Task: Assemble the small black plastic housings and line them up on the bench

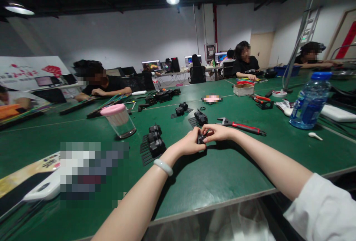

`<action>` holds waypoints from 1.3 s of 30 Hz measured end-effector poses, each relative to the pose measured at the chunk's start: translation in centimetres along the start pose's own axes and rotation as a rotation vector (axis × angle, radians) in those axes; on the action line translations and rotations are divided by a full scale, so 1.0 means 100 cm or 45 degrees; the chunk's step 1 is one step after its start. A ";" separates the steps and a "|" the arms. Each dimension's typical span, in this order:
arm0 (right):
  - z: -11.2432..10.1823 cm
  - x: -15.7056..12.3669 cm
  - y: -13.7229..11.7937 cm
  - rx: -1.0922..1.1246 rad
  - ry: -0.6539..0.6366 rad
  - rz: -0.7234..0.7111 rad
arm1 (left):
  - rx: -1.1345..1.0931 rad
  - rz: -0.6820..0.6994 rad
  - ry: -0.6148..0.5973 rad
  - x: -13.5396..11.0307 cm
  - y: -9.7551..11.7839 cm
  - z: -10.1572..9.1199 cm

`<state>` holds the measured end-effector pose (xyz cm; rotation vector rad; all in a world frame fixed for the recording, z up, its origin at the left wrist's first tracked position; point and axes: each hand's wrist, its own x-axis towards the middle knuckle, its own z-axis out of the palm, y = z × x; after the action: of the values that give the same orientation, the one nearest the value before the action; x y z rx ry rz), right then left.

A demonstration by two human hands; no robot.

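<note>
Over the green table, my left hand and my right hand meet at a small black plastic part. Fingers of both hands are closed on it and cover much of it, so its exact kind is unclear. Just beyond them lies a black piece with comb-like prongs, and a similar pair rests farther back. Left of my left wrist stand several more black pronged pieces in a row. A small black ring lies behind my hands.
An adjustable wrench with a red handle lies right of my hands. At the right stands a blue-capped water bottle; at the left, a pink-lidded cup. A white power strip lies front left. Co-workers sit across the table.
</note>
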<state>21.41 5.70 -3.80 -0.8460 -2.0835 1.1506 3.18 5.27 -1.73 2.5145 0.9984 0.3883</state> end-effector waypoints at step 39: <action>0.000 0.001 0.005 -0.064 0.044 0.174 | 0.002 0.000 -0.005 -0.002 0.003 -0.001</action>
<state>21.46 5.94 -4.21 -1.0386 -2.0601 1.1496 3.21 4.93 -1.54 2.5153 0.9977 0.3821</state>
